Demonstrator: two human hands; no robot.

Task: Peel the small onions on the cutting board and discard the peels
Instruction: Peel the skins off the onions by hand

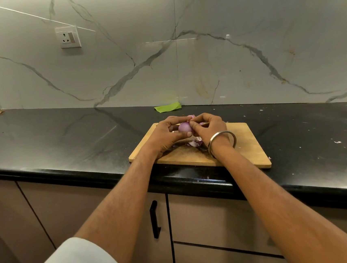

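Onion [184, 127]: round, tip toward upper right of frame, axis unclear.
Left hand [164, 135]: fingers grasping onion.
Right hand [207, 128]: fingers pinching skin at tip.
Peels [195, 143]: partly hidden on cutting board [244, 145].

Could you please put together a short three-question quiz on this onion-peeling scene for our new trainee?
1. True or false: both hands hold one onion above the cutting board.
2. Which wrist wears the metal bangle?
3. Where do the loose peels lie: A) on the board, B) by the wall socket?

Key: 1 true: left hand and right hand grip it. 2 the right. 3 A.
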